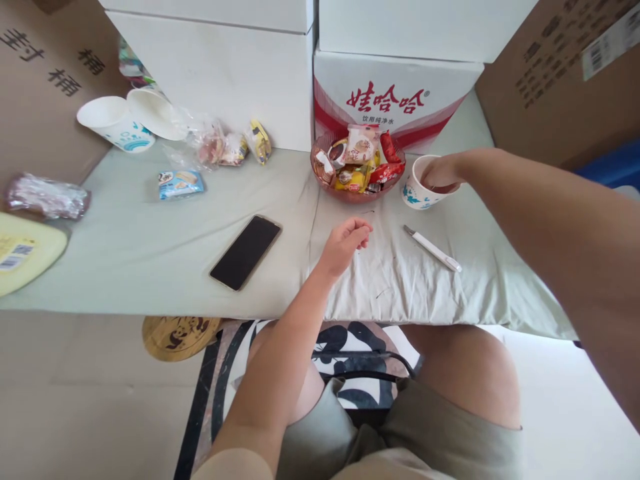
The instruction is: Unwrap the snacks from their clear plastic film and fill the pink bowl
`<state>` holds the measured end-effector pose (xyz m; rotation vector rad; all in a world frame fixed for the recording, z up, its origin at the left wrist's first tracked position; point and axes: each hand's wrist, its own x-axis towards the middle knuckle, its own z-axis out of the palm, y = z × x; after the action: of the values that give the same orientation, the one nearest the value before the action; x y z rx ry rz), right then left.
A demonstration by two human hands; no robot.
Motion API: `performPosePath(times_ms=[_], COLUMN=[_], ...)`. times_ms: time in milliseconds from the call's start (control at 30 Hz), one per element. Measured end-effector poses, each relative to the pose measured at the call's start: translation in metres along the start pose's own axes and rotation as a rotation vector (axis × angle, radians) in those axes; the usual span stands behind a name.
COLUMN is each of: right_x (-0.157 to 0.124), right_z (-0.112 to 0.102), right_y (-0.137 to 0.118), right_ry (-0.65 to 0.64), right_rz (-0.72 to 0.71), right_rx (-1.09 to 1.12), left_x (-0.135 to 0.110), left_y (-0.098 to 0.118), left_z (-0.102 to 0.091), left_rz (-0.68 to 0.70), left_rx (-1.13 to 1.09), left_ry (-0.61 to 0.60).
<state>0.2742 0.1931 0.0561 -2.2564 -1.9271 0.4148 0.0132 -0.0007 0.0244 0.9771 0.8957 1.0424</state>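
My right hand (pixel 441 173) reaches down into a white paper cup (pixel 419 195) with a blue leaf print; its fingertips are hidden inside. My left hand (pixel 349 243) hovers at or just above the cloth, fingers curled with the thumb against them; whatever they hold, if anything, is too small to see. Behind it stands a reddish clear bowl (pixel 356 195) heaped with wrapped snacks (pixel 363 145). A white utility knife (pixel 434 249) lies on the cloth in front of the cup, to the right of my left hand.
A phone (pixel 245 253) lies left of my left hand. Farther left are a blue snack packet (pixel 181 184), tipped paper cups (pixel 116 123), wrapped snacks (pixel 233 148) and a yellow bottle (pixel 30 253). White boxes (pixel 215 73) and cartons (pixel 565 87) wall in the cloth-covered table (pixel 125 267).
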Motion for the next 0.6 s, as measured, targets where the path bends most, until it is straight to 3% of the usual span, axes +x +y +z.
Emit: performPosePath(times_ms=[67, 100, 200, 300, 467, 600], right_x=[-0.01, -0.017, -0.043, -0.073, -0.113, -0.119], right_z=[-0.023, -0.035, -0.071, -0.087, -0.068, -0.029], right_y=[-0.008, -0.013, -0.034, -0.066, -0.144, -0.214], right_ry=[-0.166, -0.168, 0.077, 0.229, 0.377, 0.336], right_rz=[0.101, 0.11, 0.028, -0.058, -0.342, -0.585], right_rx=[-0.009, -0.029, -0.158, -0.271, -0.32, -0.301], left_x=[0.0, 0.0, -0.004, -0.012, -0.031, -0.047], left_y=[0.0, 0.001, 0.004, 0.007, 0.009, 0.013], left_z=[0.0, 0.001, 0.003, 0.002, -0.018, -0.044], left_rz=[0.004, 0.009, 0.026, 0.049, 0.091, 0.135], left_rx=[-0.012, -0.022, -0.059, -0.083, 0.024, 0.289], left_ry=[0.009, 0.016, 0.04, 0.054, 0.023, 0.08])
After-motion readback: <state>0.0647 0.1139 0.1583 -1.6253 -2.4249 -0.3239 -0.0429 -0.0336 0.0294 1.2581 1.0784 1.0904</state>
